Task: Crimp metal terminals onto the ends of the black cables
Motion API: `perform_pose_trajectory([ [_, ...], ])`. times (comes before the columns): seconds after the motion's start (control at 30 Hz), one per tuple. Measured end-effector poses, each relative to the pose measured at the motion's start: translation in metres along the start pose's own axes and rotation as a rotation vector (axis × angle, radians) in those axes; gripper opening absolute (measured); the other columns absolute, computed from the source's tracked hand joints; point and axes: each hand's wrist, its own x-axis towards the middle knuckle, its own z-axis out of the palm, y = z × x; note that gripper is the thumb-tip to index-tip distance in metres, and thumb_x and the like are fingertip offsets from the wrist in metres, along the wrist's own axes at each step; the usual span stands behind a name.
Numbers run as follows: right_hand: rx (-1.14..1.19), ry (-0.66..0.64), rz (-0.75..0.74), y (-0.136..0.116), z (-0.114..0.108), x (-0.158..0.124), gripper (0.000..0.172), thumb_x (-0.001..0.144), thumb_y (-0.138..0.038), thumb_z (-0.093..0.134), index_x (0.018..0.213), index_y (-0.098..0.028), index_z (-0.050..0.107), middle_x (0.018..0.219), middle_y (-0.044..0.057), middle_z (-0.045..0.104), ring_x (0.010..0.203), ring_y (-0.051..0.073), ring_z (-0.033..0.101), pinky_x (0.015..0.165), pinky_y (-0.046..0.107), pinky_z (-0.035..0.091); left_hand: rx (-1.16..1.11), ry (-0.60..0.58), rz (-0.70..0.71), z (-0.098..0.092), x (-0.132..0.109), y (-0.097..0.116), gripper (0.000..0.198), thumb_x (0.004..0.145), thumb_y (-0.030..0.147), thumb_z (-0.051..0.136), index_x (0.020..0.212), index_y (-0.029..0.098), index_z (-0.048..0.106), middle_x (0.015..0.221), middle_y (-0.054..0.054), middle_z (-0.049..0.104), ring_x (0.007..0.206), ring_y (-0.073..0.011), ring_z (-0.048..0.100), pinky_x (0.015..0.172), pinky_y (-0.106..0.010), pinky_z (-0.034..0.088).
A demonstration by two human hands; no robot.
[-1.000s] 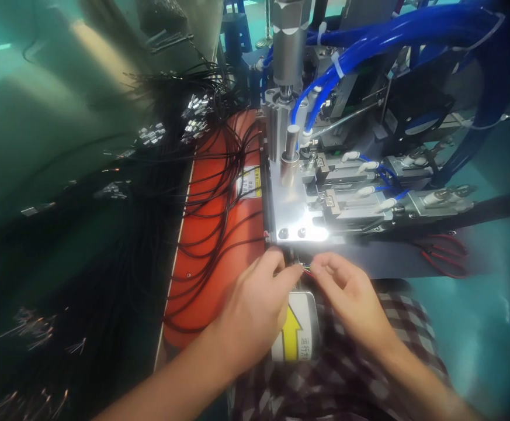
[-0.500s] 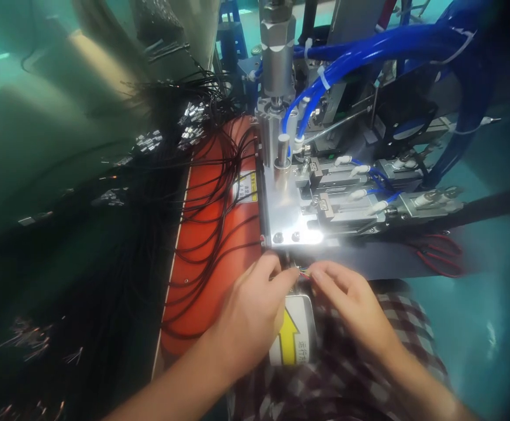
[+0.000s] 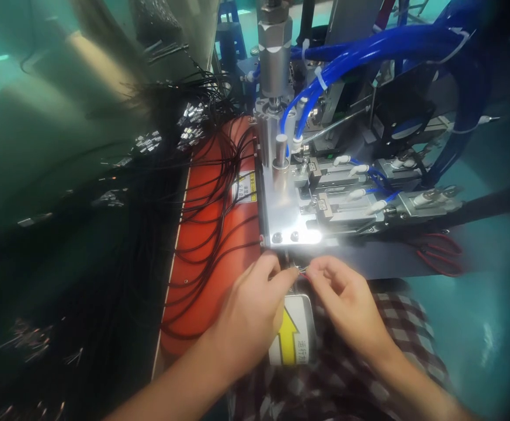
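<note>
My left hand (image 3: pixel 250 313) and my right hand (image 3: pixel 349 307) meet just below the front edge of a shiny metal machine plate (image 3: pixel 290 225). Both pinch the end of a thin cable with small coloured wires (image 3: pixel 302 272) between their fingertips. The left fingers are curled round the cable, and the right thumb and forefinger are pressed together on the wire tips. Under the hands lies a white label with a yellow arrow (image 3: pixel 292 339).
Many black cables (image 3: pixel 211 193) with metal plugs spill over an orange panel (image 3: pixel 206 245) to the left. Blue air hoses (image 3: pixel 368 49) and pneumatic cylinders (image 3: pixel 360 199) rise behind the plate. A red wire loop (image 3: pixel 441 254) lies at the right. A checked cloth (image 3: pixel 346 374) covers my lap.
The hands have stayed pinched together on the wire end, shifting slightly up and left towards the plate edge. The view has dipped a little.
</note>
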Motion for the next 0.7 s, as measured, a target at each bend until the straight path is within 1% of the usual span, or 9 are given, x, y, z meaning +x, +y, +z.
perform_pose_trajectory([
  [0.2, -0.006, 0.002, -0.018, 0.0010, 0.0002, 0.0015, 0.019, 0.086, -0.035, 0.055, 0.075, -0.019, 0.055, 0.067, -0.001, 0.051, 0.059, 0.013, 0.048, 0.048, 0.022, 0.037, 0.004, 0.005, 0.003, 0.0004, 0.0005, -0.0001, 0.036, 0.084, 0.002, 0.041, 0.108, 0.014, 0.066, 0.080, -0.005, 0.051, 0.066, -0.0132, 0.050, 0.057, -0.023, 0.049],
  [0.37, -0.003, 0.005, -0.014, 0.0021, 0.0004, 0.0013, 0.020, 0.086, -0.036, 0.054, 0.075, -0.020, 0.054, 0.066, -0.002, 0.049, 0.057, 0.013, 0.045, 0.047, 0.022, 0.037, -0.002, 0.005, 0.005, 0.0008, -0.0015, -0.0002, 0.036, 0.084, 0.002, 0.041, 0.108, 0.014, 0.065, 0.080, -0.005, 0.051, 0.067, -0.0132, 0.050, 0.057, -0.023, 0.048],
  [0.57, 0.003, -0.002, -0.018, 0.0033, 0.0001, -0.0001, 0.022, 0.087, -0.038, 0.054, 0.075, -0.020, 0.054, 0.066, -0.001, 0.051, 0.059, 0.014, 0.048, 0.049, 0.023, 0.038, -0.002, 0.007, 0.004, 0.0010, -0.0020, -0.0014, 0.036, 0.083, 0.001, 0.042, 0.108, 0.014, 0.065, 0.082, -0.006, 0.053, 0.070, -0.0143, 0.053, 0.061, -0.025, 0.051],
  [0.63, -0.013, 0.003, -0.033, 0.0048, 0.0005, -0.0006, 0.021, 0.088, -0.036, 0.053, 0.076, -0.020, 0.055, 0.066, -0.001, 0.052, 0.059, 0.014, 0.049, 0.049, 0.023, 0.039, -0.009, 0.006, 0.001, 0.0010, -0.0017, -0.0016, 0.036, 0.083, 0.001, 0.043, 0.108, 0.013, 0.065, 0.083, -0.006, 0.053, 0.070, -0.0145, 0.053, 0.062, -0.025, 0.052],
  [0.7, -0.060, 0.028, -0.080, 0.0067, 0.0008, -0.0015, 0.018, 0.089, -0.033, 0.052, 0.077, -0.020, 0.055, 0.067, 0.000, 0.054, 0.061, 0.014, 0.051, 0.052, 0.024, 0.040, -0.015, 0.008, 0.001, 0.0011, -0.0012, -0.0015, 0.036, 0.083, 0.000, 0.043, 0.108, 0.013, 0.065, 0.082, -0.006, 0.052, 0.070, -0.0146, 0.054, 0.061, -0.025, 0.051],
])
